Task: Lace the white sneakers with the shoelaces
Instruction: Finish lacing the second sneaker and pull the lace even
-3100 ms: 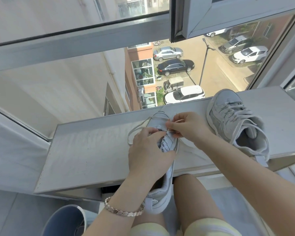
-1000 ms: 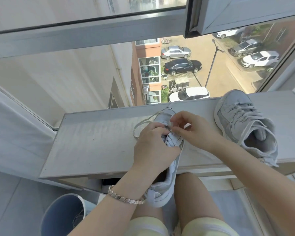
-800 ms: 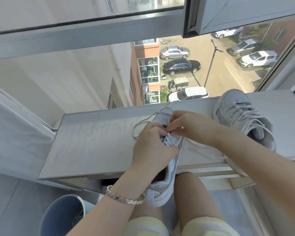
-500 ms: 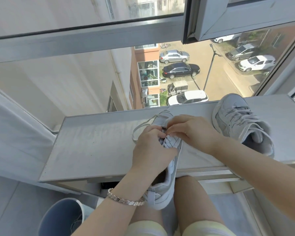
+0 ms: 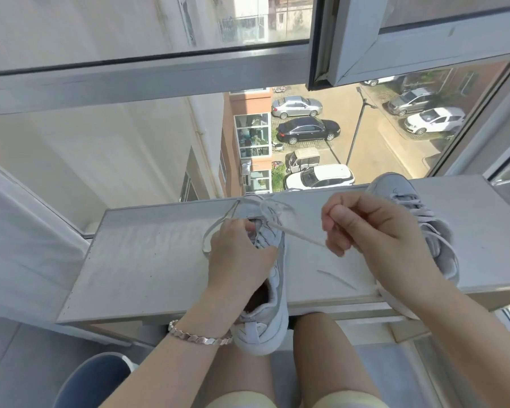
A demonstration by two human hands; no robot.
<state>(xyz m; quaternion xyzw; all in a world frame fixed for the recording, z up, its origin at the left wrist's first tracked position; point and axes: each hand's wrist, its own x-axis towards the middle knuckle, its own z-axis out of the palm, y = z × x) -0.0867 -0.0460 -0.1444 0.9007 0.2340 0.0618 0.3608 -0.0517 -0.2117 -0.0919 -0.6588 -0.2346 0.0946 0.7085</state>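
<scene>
A white sneaker (image 5: 270, 304) lies on the grey windowsill (image 5: 147, 260), toe toward the glass and heel hanging over the near edge. My left hand (image 5: 239, 257) grips its upper over the eyelets. My right hand (image 5: 365, 231) pinches the white shoelace (image 5: 298, 234) and holds it drawn taut to the right of the shoe. A loose loop of the lace curves off the toe to the left. A second white sneaker (image 5: 418, 213), laced, stands on the sill at the right, partly hidden behind my right hand.
The sill ends at the window glass behind, with a street and parked cars far below. An open window sash (image 5: 395, 45) hangs above right. A blue bin (image 5: 92, 381) stands on the floor at lower left. My knees sit under the sill edge.
My right hand has pulled away from the eyelets to the right, drawing the lace out taut. My left hand has stayed on the shoe.
</scene>
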